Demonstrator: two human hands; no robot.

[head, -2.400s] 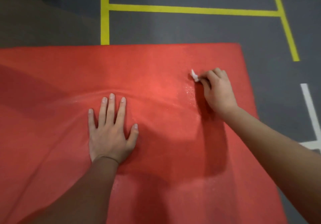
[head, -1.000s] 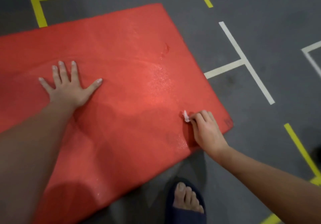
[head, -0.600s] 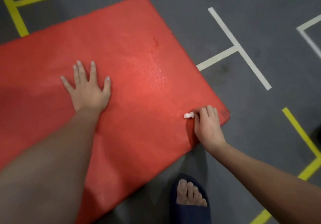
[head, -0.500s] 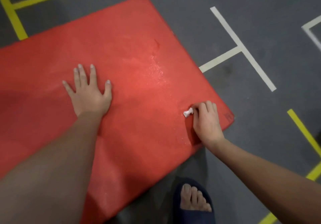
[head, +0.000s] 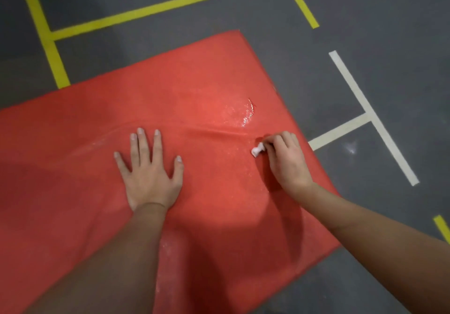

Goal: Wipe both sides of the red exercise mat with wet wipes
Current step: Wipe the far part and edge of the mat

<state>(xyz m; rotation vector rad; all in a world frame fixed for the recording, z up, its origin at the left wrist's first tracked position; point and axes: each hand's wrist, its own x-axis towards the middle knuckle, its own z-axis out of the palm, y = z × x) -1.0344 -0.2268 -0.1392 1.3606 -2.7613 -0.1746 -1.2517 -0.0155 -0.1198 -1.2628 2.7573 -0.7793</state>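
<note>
Red mat flat on floor, wet-glossy; wadded white wipe on it.

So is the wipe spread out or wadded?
Wadded: only a small crumpled wipe pokes out of the right hand, which pinches it on the mat.

red mat, white wipe (crumpled), grey floor

The red mat runs off the left and bottom edges. Most of the wipe is buried under the right hand's curled fingers.
</note>
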